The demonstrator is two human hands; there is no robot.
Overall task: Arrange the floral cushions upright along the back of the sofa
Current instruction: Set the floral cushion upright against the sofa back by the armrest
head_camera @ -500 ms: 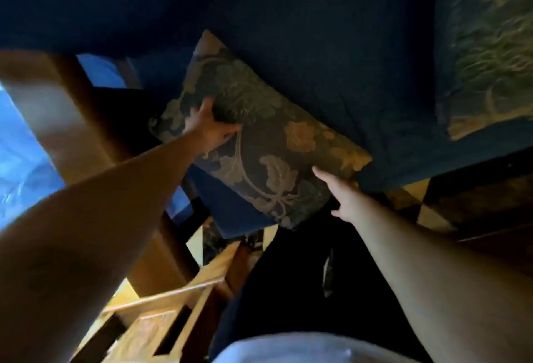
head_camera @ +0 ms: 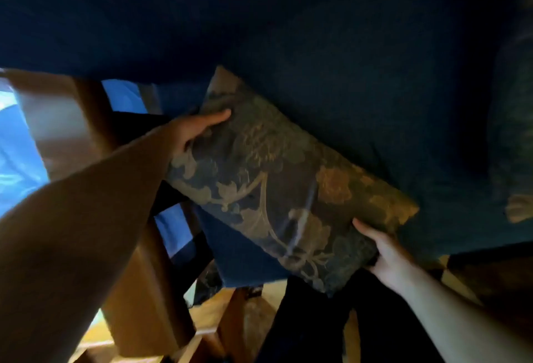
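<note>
Dim blue sofa (head_camera: 331, 59) upholstery is filling the view, details lost in shadow. I'm gripping a floral cushion (head_camera: 277, 183) lying tilted on it, left hand (head_camera: 193, 131) clutching one edge, right hand (head_camera: 386, 256) clutching its lower corner, fingertips hidden underneath.

My left hand (head_camera: 190, 131) and right hand (head_camera: 389, 258) are bare, with no rings, watch or gloves to be seen. Both forearms are uncovered all the way to the frame's edge, no sleeves in view. Below, my legs are in dark trousers (head_camera: 317, 322), plain and unmarked.
</note>
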